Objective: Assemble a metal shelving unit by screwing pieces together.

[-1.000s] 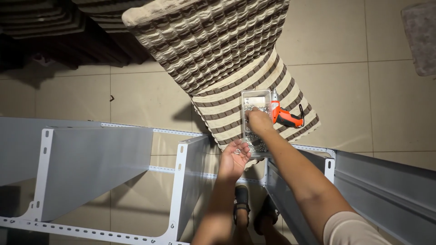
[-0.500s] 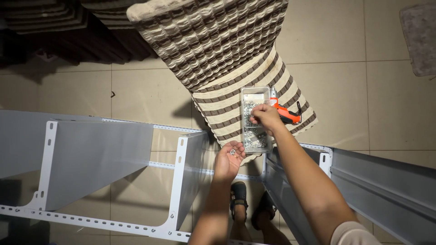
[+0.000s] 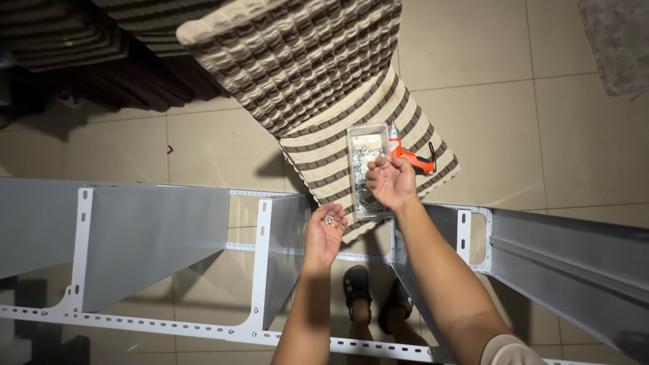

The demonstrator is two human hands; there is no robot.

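A clear plastic box (image 3: 367,170) of small metal fasteners lies on a striped cushion (image 3: 365,145), just past the grey metal rack (image 3: 155,233) that spans the lower half of the view. The right hand (image 3: 391,181) hovers over the right side of the box, palm up and loosely cupped, fingers half curled, with a few small silvery screws (image 3: 382,170) resting on the fingers and palm. It covers part of the box's right edge; whether it touches the box cannot be told. The left hand (image 3: 326,228) is lower and to the left, just below the box's near corner and above the rack's rail, also palm up and cupped, fingers apart, with two or three little screws lying in the hollow of the palm. Neither hand is closed tight on anything; the pieces simply sit in the open palms. An orange tool (image 3: 409,155) lies on the cushion just right of the box, beyond the right hand. Two sandalled feet (image 3: 375,304) stand on the tiled floor (image 3: 541,135) between the forearms
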